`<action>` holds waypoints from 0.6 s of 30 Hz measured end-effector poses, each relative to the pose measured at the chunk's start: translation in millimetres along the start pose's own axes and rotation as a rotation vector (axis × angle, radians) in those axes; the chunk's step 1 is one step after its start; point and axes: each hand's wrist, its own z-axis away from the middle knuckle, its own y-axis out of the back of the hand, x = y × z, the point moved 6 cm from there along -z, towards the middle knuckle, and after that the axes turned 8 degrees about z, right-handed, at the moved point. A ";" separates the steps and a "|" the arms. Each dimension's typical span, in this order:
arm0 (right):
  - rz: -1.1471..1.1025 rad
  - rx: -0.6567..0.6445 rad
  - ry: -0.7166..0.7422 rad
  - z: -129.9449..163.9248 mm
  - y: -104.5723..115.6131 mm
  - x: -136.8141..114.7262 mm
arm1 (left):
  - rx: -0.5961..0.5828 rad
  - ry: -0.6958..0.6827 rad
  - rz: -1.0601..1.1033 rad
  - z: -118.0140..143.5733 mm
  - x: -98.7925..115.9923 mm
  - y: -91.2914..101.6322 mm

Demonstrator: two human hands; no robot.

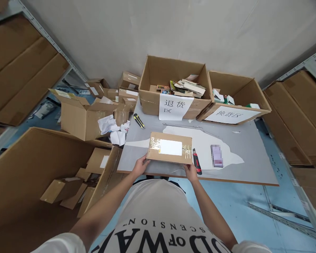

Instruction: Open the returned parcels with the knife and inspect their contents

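A taped cardboard box (170, 158) with a blank-looking white label is at the table's front edge, between my hands. My left hand (140, 166) grips its lower left corner. At its lower right corner, my right hand (191, 172) has its fingers tucked against the box's near side. Just right of the box lies a red and black box cutter (197, 161), close to my right hand but apart from it. A yellow and black box cutter (139, 121) rests farther back on the left.
Two open cartons stand at the back: one with books (147, 102), one with small white-green boxes (263, 109). A pixelated purple item (217, 156) lies on the table's right. At left are a large carton (10, 168) of parcels, opened boxes and crumpled paper (107, 124).
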 end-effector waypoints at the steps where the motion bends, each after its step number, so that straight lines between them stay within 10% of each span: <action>1: -0.006 0.011 -0.006 -0.8 0.1 -2.6 | 0.023 -0.004 0.002 -1.4 3.9 -1.9; 10: -0.091 -0.099 0.077 -6.3 30.0 -39.6 | 0.083 -0.094 -0.210 -3.2 74.2 4.6; 18: 0.264 0.008 0.017 -19.3 51.2 -52.8 | 0.188 -0.088 -0.543 -41.9 111.1 -7.0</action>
